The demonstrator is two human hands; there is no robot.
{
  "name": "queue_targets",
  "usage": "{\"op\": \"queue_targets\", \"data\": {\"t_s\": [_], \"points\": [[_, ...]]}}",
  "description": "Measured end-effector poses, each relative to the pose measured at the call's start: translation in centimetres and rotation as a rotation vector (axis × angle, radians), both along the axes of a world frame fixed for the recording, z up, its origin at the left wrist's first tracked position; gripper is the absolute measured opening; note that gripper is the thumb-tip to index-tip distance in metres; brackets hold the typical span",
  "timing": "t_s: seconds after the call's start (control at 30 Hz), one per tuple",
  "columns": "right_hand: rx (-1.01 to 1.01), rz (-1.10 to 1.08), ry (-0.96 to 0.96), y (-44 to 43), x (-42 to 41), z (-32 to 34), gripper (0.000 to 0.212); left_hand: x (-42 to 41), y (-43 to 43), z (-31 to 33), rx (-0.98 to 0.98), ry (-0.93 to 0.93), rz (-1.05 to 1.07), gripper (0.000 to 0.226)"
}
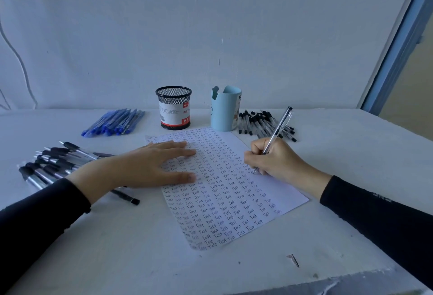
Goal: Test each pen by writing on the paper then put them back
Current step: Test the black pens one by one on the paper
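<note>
Pen (278,128) pinched in right grip (274,161), tip on paper (222,201) filled with "Test", left grip (152,165) spread flat on it

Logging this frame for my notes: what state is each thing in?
paper: flat, nearly covered with writing.
clear pen: tilted, tip at the paper.
right hand: grips the clear pen.
left hand: flat, pressing the paper.
mesh cup: upright.
blue cup: upright.
blue pens: lying loose.

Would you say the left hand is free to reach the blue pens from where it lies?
Probably yes: the left hand lies flat on the paper, holding nothing, and nothing stands between it and the blue pens.
</note>
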State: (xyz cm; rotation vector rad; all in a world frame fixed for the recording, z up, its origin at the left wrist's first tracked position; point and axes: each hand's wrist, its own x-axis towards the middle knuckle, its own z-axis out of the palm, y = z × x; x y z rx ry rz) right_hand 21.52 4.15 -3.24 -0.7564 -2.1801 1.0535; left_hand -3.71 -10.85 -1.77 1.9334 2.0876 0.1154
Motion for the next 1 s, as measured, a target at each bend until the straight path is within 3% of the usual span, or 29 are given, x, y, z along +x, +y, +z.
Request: {"op": "queue_targets", "data": {"t_s": [0.2,1.0], "points": [[0.026,0.022,-0.012,-0.07,-0.12,0.01,0.047,-0.02,0.03,-0.05,-0.002,0.002,-0.001,0.088],[0.034,0.008,-0.031,0.22,0.01,0.14,0.041,0.21,0.04,0.14,-0.019,0.006,0.011,0.09]]}}
